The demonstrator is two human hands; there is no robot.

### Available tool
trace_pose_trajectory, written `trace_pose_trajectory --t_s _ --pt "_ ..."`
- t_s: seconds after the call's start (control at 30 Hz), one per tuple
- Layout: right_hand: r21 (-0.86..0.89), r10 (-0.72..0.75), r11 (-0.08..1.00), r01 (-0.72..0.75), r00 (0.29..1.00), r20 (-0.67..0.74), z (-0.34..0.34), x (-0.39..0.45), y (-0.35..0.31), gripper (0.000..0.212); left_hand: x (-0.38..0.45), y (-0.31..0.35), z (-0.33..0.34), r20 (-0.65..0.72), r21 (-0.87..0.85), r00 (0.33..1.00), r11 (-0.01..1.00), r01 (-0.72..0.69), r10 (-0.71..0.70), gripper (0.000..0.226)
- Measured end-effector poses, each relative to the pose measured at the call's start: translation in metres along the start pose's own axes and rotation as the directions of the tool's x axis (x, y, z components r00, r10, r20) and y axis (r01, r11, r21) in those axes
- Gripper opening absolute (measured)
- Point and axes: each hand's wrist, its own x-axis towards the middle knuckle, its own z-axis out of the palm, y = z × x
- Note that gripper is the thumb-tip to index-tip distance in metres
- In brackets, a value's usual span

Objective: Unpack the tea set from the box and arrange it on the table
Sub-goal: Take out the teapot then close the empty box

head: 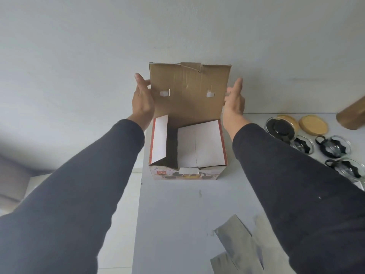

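Note:
A cardboard tea set box (186, 173) stands open on the white table (177, 214), its brown lid flap (189, 89) raised upright. My left hand (142, 100) holds the flap's left edge with fingers extended along it. My right hand (234, 97) touches the flap's right edge, fingers mostly straight. White inner flaps (199, 143) lie folded inside the box. To the right stand a glass teapot (280, 128), glass cups with black holders (333, 146) and round wooden coasters (313, 124).
A grey cardboard insert (239, 248) lies flat on the near table. A tan cylinder (353, 113) pokes in at the right edge. The wall rises right behind the box. The table's left edge runs just left of the box.

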Motion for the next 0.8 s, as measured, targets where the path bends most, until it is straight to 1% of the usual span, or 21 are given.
trace_pose_trajectory --t_s 0.1,0.17,0.23,0.33,0.4,0.47,0.57,0.6,0.63,0.7,0.73,0.8 --pt "0.0 -0.043 0.999 0.043 0.999 -0.024 -0.012 -0.015 -0.003 0.057 -0.019 0.0 -0.009 0.02 -0.046 0.998 0.997 -0.056 0.057 0.07" --pt "-0.007 -0.057 0.998 0.057 0.997 -0.053 -0.023 -0.029 -0.001 0.055 -0.031 -0.006 -0.015 0.017 -0.051 0.999 0.998 -0.048 0.049 0.073" --pt "-0.015 -0.064 0.998 0.063 0.995 -0.07 -0.035 -0.043 0.006 0.05 -0.045 -0.015 -0.024 0.03 -0.021 0.999 0.999 -0.038 0.039 0.075" --pt "-0.066 -0.071 0.996 0.067 0.995 -0.067 -0.053 -0.065 0.022 0.048 -0.072 -0.028 -0.039 0.121 0.07 0.986 0.989 -0.126 0.117 0.07" --pt "-0.124 -0.063 0.991 0.057 0.997 -0.042 -0.062 -0.078 0.036 0.043 -0.087 -0.039 -0.048 0.185 0.125 0.974 0.98 -0.157 0.132 0.063" --pt "-0.178 -0.048 0.983 0.043 0.999 -0.019 -0.07 -0.091 0.05 0.035 -0.098 -0.051 -0.054 0.227 0.201 0.967 0.965 -0.166 0.119 0.049" --pt "-0.276 -0.064 0.96 0.056 0.998 -0.018 -0.079 -0.107 0.067 0.017 -0.111 -0.07 -0.062 0.31 0.364 0.924 0.87 -0.334 0.225 0.029" --pt "-0.311 -0.08 0.947 0.079 0.997 0.009 -0.081 -0.111 0.071 0.016 -0.114 -0.074 -0.064 0.335 0.392 0.907 0.837 -0.381 0.256 0.024" --pt "-0.348 -0.101 0.931 0.112 0.994 0.05 -0.082 -0.115 0.074 0.022 -0.118 -0.078 -0.066 0.354 0.406 0.893 0.814 -0.415 0.279 0.021" --pt "-0.441 -0.156 0.873 0.207 0.976 0.149 -0.085 -0.121 0.076 0.034 -0.124 -0.082 -0.069 0.385 0.411 0.869 0.785 -0.463 0.311 0.03" --pt "-0.499 -0.188 0.825 0.264 0.962 0.198 -0.086 -0.124 0.076 0.038 -0.126 -0.084 -0.069 0.393 0.418 0.858 0.767 -0.487 0.331 0.034" --pt "-0.613 -0.252 0.703 0.361 0.932 0.259 -0.086 -0.126 0.077 0.043 -0.126 -0.087 -0.07 0.385 0.441 0.835 0.717 -0.54 0.392 0.035"
